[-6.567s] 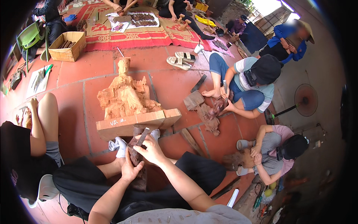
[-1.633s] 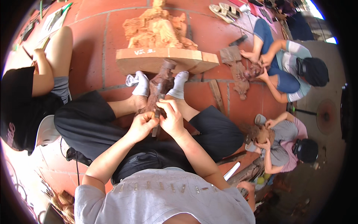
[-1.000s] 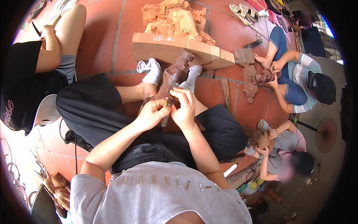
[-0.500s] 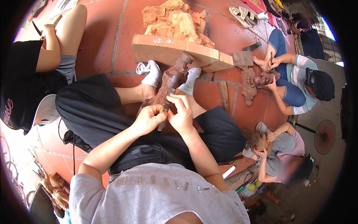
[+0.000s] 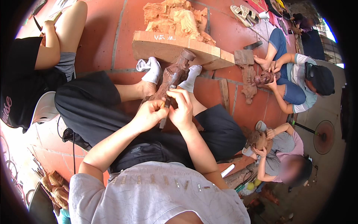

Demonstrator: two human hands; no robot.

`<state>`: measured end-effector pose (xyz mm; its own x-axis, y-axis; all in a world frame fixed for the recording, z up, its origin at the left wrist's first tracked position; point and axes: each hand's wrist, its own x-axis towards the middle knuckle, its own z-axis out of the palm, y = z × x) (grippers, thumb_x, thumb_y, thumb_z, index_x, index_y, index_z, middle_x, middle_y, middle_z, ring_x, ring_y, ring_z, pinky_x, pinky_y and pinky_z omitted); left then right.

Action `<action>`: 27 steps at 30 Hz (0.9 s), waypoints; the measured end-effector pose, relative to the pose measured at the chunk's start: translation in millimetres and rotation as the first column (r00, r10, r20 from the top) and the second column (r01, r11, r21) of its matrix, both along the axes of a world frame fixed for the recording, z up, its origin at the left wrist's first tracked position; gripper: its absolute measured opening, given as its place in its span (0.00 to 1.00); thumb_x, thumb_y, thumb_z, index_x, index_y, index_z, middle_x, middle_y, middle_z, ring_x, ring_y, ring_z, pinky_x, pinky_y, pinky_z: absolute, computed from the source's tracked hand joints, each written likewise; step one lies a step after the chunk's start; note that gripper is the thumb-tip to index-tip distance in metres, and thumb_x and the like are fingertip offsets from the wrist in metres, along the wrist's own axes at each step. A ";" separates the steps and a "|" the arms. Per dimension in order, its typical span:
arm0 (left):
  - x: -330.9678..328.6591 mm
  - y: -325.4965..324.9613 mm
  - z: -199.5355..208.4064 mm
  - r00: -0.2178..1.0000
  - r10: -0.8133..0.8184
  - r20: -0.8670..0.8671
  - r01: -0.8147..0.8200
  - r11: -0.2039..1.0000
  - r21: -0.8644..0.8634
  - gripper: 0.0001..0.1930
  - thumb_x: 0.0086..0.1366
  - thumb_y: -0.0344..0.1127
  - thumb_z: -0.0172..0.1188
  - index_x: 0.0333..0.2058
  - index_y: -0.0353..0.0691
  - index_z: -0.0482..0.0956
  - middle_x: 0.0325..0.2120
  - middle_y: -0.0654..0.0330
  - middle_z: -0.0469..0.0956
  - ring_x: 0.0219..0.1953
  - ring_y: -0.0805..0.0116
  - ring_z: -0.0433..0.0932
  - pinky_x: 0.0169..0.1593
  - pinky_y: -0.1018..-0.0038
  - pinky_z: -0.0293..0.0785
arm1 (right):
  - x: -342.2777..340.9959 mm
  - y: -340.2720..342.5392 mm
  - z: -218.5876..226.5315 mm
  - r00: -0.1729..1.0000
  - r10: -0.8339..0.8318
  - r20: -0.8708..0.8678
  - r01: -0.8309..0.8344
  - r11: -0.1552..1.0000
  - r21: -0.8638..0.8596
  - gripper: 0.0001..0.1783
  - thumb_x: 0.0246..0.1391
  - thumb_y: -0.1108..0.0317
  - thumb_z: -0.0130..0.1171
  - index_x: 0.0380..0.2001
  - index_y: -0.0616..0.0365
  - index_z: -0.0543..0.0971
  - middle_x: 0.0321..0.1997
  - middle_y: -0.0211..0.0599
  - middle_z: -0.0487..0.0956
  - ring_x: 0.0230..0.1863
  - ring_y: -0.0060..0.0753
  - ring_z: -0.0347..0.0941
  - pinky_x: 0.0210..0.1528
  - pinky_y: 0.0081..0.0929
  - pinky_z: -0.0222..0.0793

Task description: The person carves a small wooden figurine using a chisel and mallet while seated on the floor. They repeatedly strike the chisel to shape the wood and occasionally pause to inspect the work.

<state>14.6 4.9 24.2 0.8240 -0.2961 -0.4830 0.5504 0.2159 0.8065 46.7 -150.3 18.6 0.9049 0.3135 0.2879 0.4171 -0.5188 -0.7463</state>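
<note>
The dark reddish-brown carved wooden figure [image 5: 172, 77] lies at a slant in the middle of the frame, its round, flat end pointing up and to the right, its other end partly hidden by the hands. The left hand [image 5: 150, 113] and the right hand [image 5: 181, 112] come together over its near part, both clamped on a narrow, flat, grey metal chisel-like tool [image 5: 163, 123]. The left hand grips it between thumb and curled fingers; the right hand's fingers close on it from the other side, a hold that probably shares force and guidance. Whether the edge touches the wood cannot be told.

The feet in white socks [image 5: 152, 71] flank the figure, likely to keep it from rolling. Its round end overlaps the thick, pale wooden base [image 5: 175, 46] in the view, perhaps resting against it as a stop; contact is unclear. That base, top centre, bears a light orange carved wooden sculpture [image 5: 171, 19], which faces the sitter, perhaps for easy viewing. Right of centre, a straight brown wooden strip [image 5: 224, 94] lies on the red tiled floor [image 5: 99, 44].
</note>
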 end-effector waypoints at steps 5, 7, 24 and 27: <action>-9.2 2.0 6.5 0.997 -0.054 0.052 0.050 0.996 0.071 0.11 0.58 0.35 0.56 0.20 0.37 0.70 0.14 0.69 0.66 0.20 0.82 0.62 0.23 0.78 0.60 | -10.1 2.0 -4.4 0.999 -0.038 0.010 0.037 0.999 0.039 0.22 0.33 0.84 0.59 0.38 0.60 0.77 0.42 0.44 0.74 0.45 0.48 0.73 0.46 0.37 0.72; 0.8 1.5 3.9 0.994 -0.064 0.086 0.051 0.989 0.141 0.11 0.58 0.35 0.56 0.20 0.36 0.70 0.14 0.68 0.66 0.20 0.81 0.62 0.23 0.77 0.60 | 0.5 3.2 -3.3 0.997 -0.067 0.034 0.066 0.998 0.007 0.22 0.33 0.84 0.59 0.38 0.59 0.77 0.42 0.44 0.75 0.44 0.47 0.73 0.47 0.37 0.72; -2.0 0.0 -9.4 0.998 -0.066 0.023 0.063 0.988 0.138 0.10 0.58 0.35 0.56 0.22 0.35 0.73 0.15 0.69 0.69 0.21 0.82 0.65 0.24 0.78 0.63 | -5.3 2.6 -10.3 0.997 -0.070 0.021 0.070 0.998 0.007 0.23 0.35 0.84 0.59 0.40 0.58 0.77 0.42 0.43 0.76 0.44 0.47 0.75 0.47 0.37 0.73; -4.8 -0.2 -8.3 0.996 -0.077 0.045 0.069 0.985 0.156 0.10 0.62 0.37 0.56 0.24 0.40 0.73 0.16 0.72 0.69 0.18 0.85 0.63 0.21 0.83 0.59 | -7.2 -1.4 -8.4 0.998 -0.036 -0.049 0.037 0.999 0.037 0.23 0.34 0.85 0.58 0.40 0.58 0.77 0.41 0.43 0.76 0.44 0.47 0.75 0.47 0.37 0.73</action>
